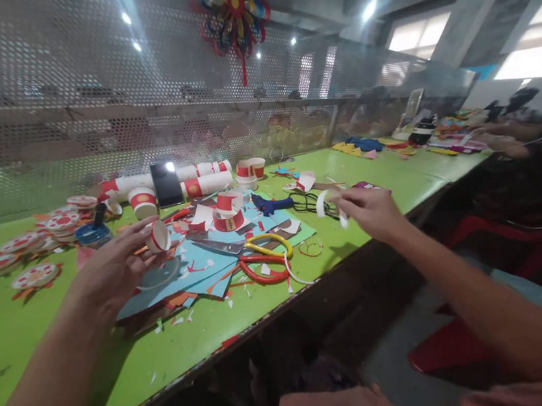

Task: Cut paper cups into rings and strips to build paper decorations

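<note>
My left hand (107, 271), at the left of the bench, holds the cut-down bottom of a paper cup (160, 236) in its fingers, with the round opening turned to the right. Over the right part of the bench my right hand (370, 211) is closed on a curled white paper strip (322, 204), slightly blurred. Between the hands lie scissors (263, 257) with one yellow and one red handle, spread apart on blue paper sheets (194, 266). Red-and-white cut cup rings (228, 218) sit behind them. A blue glue gun (271, 204) rests nearer my right hand.
Flower-patterned paper discs (36, 276) are at the left beside a blue jar (92, 234). A phone (167, 184) leans on stacked paper cups (209, 184). Paper scraps litter the green table (245, 309). A perforated metal screen (90, 120) stands behind; a colourful flower ornament (234, 1) hangs above.
</note>
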Demonstrator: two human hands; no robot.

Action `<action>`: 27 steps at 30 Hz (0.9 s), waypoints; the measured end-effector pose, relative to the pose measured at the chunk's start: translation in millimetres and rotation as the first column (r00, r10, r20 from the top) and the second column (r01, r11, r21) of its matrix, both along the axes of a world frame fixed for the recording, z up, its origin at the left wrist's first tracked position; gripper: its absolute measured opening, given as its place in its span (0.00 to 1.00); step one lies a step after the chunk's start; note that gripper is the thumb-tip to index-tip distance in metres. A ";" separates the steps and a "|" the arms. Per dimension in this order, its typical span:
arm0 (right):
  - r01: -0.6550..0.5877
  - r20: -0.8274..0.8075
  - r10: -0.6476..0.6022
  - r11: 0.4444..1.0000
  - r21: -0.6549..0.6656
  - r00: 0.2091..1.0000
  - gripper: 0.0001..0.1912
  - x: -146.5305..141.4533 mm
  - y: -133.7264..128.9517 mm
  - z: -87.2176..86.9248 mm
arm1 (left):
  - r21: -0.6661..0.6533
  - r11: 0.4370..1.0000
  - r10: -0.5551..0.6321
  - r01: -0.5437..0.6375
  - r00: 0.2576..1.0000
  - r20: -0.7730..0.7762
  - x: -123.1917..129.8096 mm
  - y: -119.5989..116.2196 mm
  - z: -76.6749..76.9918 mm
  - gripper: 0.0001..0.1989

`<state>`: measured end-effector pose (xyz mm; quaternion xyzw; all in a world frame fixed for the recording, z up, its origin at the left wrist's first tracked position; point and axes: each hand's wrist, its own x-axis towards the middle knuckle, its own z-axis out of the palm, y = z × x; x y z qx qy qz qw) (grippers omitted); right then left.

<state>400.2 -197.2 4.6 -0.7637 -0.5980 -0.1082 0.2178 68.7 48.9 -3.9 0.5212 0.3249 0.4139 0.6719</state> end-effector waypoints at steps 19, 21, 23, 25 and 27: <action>-0.139 -0.094 0.150 0.984 0.115 0.984 0.07 -93.2 -5.8 -77.2 | 0.037 0.998 -0.041 0.042 0.999 -0.029 5.4 0.8 -5.9 0.15; -0.159 -0.095 0.169 0.981 0.112 0.981 0.07 -85.0 -1.9 -76.9 | 0.035 0.998 -0.055 0.056 0.998 -0.032 5.6 -0.5 -6.0 0.15; -0.186 -0.083 0.192 0.980 0.077 0.978 0.09 -78.6 2.9 -75.5 | 0.053 0.997 -0.059 0.061 0.998 -0.028 5.1 -2.3 -6.1 0.15; -0.210 -0.060 0.211 0.978 0.019 0.976 0.11 -73.8 2.2 -72.4 | 0.078 0.995 -0.063 0.065 0.998 -0.029 4.1 -3.5 -6.3 0.16; -0.223 -0.034 0.222 0.973 -0.061 0.975 0.13 -68.7 -9.5 -66.5 | 0.093 0.993 -0.070 0.072 0.997 -0.030 2.6 -3.7 -6.6 0.16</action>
